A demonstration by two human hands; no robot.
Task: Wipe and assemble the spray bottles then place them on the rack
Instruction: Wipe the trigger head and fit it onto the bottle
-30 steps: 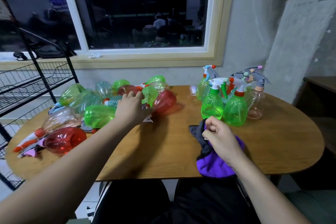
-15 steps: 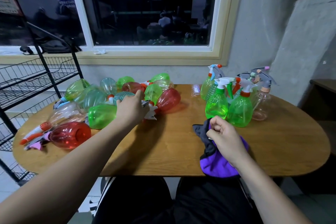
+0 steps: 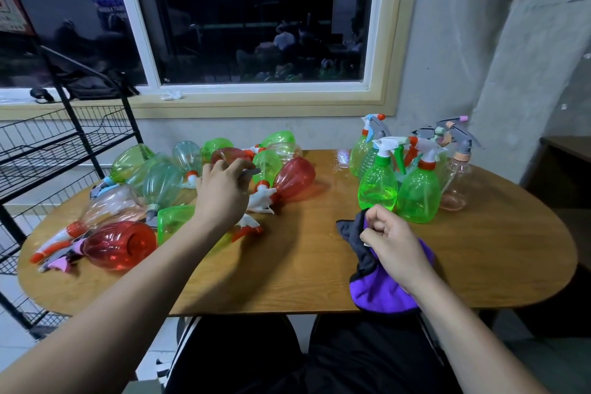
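Observation:
Several loose bottle bodies, green, teal, red and clear, lie in a heap [image 3: 179, 182] on the left half of the wooden table [image 3: 303, 259], with spray heads among them. My left hand [image 3: 220, 193] hovers over the heap with curled fingers, pinching a small grey spray-head part [image 3: 250, 172]. Under it lies a green bottle [image 3: 174, 221]. My right hand [image 3: 388, 241] grips a purple and grey cloth [image 3: 380, 291] near the table's front edge. Assembled bottles stand upright at the back right, two green ones [image 3: 379, 184] in front.
A black wire rack [image 3: 48, 150] stands left of the table, its shelves bare. A red bottle [image 3: 120, 245] and loose orange and pink spray heads [image 3: 54, 248] lie at the table's left end. Behind the table is a wall with a window.
My left hand has lifted off the green bottle and moved slightly back, now with a grey part at its fingertips. The right hand still holds the cloth in the same place.

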